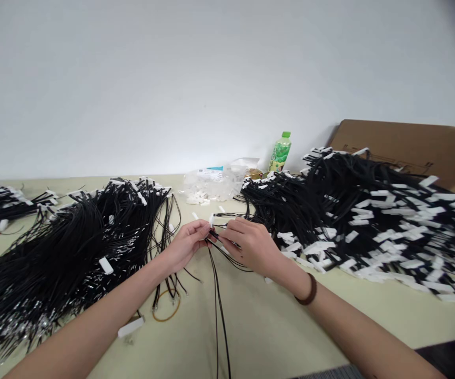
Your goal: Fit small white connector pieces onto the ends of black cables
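In the middle of the head view, my left hand [190, 243] pinches a small white plastic connector [211, 219] between thumb and fingers. Close against it on the right, my right hand [251, 243] has its fingertips closed on a thin black wire. Black wires [216, 295] hang from the connector area down towards the front of the table, and others run out to the right under and behind my right hand. Fingers partly cover the wire end, so I cannot tell whether it sits in the connector.
Black wires with bare metal ends [73, 247] are heaped at left; wires with white connectors [330, 210] pile up at right. Behind my hands lies a clear bag [215, 181] of white connectors, near a green-capped bottle [280, 152]. A yellow rubber band [167, 318] and cardboard [404, 147] also show.
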`<state>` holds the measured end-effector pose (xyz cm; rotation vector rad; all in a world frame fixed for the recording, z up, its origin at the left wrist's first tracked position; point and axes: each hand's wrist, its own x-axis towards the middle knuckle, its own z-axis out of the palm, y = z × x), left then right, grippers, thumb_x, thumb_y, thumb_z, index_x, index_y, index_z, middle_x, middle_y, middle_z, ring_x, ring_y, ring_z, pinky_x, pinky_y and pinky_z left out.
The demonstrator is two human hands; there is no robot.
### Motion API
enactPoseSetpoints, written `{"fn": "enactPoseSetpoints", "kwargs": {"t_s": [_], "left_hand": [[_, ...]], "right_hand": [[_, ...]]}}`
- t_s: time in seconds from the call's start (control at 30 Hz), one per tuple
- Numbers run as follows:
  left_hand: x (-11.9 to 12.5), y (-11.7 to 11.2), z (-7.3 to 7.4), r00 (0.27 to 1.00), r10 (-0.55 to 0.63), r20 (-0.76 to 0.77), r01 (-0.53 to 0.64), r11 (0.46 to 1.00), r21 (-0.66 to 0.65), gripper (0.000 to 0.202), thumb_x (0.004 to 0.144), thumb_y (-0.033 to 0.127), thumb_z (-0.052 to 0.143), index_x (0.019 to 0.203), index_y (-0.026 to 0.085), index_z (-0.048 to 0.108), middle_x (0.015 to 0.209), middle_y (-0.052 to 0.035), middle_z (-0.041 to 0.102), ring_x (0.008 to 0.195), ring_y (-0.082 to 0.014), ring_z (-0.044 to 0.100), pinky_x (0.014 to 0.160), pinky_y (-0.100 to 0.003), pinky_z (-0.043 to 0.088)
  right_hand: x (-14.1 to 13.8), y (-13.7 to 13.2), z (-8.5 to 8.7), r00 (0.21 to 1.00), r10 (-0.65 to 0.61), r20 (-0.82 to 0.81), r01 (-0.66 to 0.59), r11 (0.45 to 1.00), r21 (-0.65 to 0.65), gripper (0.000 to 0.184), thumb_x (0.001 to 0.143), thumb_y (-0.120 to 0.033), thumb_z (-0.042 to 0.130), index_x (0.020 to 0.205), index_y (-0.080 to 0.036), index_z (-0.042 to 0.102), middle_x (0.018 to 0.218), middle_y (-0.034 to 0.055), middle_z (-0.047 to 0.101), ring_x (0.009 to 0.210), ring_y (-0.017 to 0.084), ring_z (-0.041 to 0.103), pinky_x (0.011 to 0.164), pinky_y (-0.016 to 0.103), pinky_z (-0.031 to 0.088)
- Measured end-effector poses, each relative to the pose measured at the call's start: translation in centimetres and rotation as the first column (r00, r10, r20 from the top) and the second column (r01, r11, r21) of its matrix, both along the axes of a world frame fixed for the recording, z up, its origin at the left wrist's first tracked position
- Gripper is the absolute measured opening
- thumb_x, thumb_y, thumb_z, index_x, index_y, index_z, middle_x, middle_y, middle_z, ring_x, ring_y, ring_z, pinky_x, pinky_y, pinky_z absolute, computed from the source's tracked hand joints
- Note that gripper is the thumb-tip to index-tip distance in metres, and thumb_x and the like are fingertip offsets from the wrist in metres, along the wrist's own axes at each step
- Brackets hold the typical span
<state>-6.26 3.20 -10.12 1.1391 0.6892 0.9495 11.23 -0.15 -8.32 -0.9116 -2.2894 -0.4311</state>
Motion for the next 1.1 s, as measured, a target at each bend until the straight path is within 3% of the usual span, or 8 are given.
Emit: {"fn": "enactPoseSetpoints", "kwargs": {"t_s": [1.1], "left_hand": [[-0.10,0.14,-0.39,1.000,-0.006,-0.022,0.006,1.000,0.020,0.020,0.072,0.033,0.064,0.072,0.014,0.060,0.068,-0.0012,0.059,0.066,-0.0107,0.053,0.061,-0.022,0.042]], "right_hand": [[-0.06,-0.07,0.06,1.000,0.016,0.014,-0.016,1.000,-0.012,0.028,0.092,-0.024,0.038,0.074,-0.015,0.057,0.064,0.0011,0.051,0.064,0.012,0.045,0.058,0.025,0.030]]}}
